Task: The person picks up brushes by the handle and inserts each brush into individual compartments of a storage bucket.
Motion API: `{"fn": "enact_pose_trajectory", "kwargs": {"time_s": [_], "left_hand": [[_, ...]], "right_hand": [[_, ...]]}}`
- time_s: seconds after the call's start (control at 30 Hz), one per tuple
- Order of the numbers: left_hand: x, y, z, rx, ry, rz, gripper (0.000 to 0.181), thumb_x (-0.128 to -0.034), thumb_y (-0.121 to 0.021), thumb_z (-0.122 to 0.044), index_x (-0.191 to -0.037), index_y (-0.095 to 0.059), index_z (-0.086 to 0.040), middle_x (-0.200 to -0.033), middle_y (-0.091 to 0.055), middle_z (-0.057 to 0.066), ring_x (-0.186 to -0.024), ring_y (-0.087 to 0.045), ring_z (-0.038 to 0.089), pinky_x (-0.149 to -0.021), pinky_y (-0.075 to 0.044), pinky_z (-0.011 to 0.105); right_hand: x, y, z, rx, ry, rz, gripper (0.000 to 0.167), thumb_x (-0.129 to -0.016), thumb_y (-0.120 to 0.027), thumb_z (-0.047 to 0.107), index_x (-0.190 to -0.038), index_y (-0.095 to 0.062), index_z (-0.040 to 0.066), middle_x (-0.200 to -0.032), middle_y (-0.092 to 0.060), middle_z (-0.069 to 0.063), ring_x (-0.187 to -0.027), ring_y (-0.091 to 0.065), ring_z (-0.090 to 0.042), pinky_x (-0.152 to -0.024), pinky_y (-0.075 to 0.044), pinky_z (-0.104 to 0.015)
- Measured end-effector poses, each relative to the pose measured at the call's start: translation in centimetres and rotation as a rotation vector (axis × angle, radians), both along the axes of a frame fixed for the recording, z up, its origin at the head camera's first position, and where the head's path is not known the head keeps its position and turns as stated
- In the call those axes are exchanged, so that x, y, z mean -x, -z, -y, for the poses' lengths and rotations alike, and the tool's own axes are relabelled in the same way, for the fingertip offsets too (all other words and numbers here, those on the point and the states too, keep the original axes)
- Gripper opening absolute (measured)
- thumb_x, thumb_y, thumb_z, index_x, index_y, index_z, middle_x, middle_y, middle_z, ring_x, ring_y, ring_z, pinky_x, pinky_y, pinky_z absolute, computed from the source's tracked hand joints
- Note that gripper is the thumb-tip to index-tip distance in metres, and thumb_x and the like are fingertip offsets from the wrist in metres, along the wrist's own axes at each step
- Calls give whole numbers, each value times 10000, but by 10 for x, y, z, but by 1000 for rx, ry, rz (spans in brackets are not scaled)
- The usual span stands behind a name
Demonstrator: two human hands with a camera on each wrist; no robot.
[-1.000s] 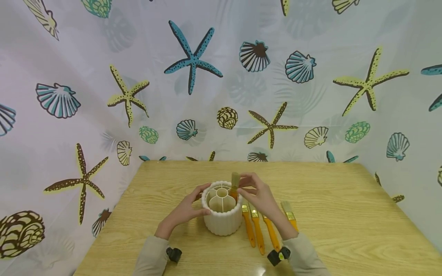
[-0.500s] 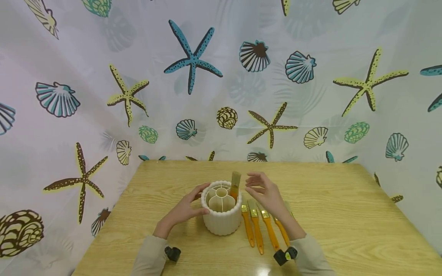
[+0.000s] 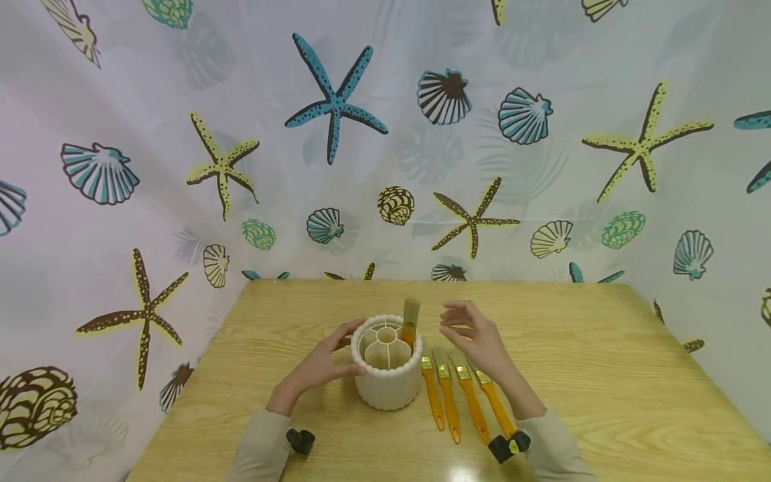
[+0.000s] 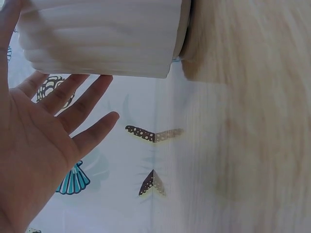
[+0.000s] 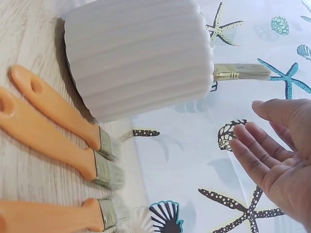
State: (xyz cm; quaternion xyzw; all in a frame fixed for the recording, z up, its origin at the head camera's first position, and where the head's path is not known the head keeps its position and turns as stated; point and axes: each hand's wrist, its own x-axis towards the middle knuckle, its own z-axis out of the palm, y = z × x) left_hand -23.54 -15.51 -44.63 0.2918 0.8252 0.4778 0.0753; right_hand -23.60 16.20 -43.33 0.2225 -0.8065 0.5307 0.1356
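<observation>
A white ribbed round organizer [image 3: 388,388] with divided compartments stands upright on the table. One paintbrush [image 3: 411,316] stands in its right rear compartment, bristles up, its lower handle hidden inside. My left hand [image 3: 319,365] holds the organizer from the left, thumb at the near rim and fingers round the far side; the left wrist view shows fingertips [image 4: 104,80] against the ribbed wall. To the right of the organizer my right hand [image 3: 476,335] hovers above the table, fingers loosely bent, holding nothing. Several orange-handled paintbrushes [image 3: 450,408] lie beside the organizer, bristles pointing away from me.
The light wooden table [image 3: 602,375] runs back to a white curtain [image 3: 385,254] printed with starfish and shells. Curtain also hangs along both sides. Small black cameras sit on both wrists.
My right hand has let go of the paintbrush in the organizer and moved off to the right, uncovering more of the brushes on the table. The left hand keeps its place.
</observation>
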Motion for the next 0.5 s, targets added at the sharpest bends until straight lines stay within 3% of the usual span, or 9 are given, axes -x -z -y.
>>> {"fn": "enact_pose_trajectory", "kwargs": {"time_s": [0.3, 0.5], "left_hand": [[5, 4, 5, 6, -5, 48, 868, -788, -744, -297, -1482, -235, -181, -1482, -316, 37, -1274, -416, 323, -1023, -254, 645], [6, 6, 6, -2, -9, 54, 869, -774, -754, -317, -1476, -255, -198, -1477, -327, 22, -1263, -429, 318, -1015, -268, 645]], "right_hand": [[2, 4, -13, 3, 9, -17, 368, -864, -654, 115, -1207, -521, 109, -1066, -615, -159, -980, -617, -273, -805, -537, -279], [-12, -16, -11, -12, 15, 9, 352, -856, -631, -6, -1188, -515, 3, -1064, -590, -254, -985, -598, -379, -810, -539, -344]]}}
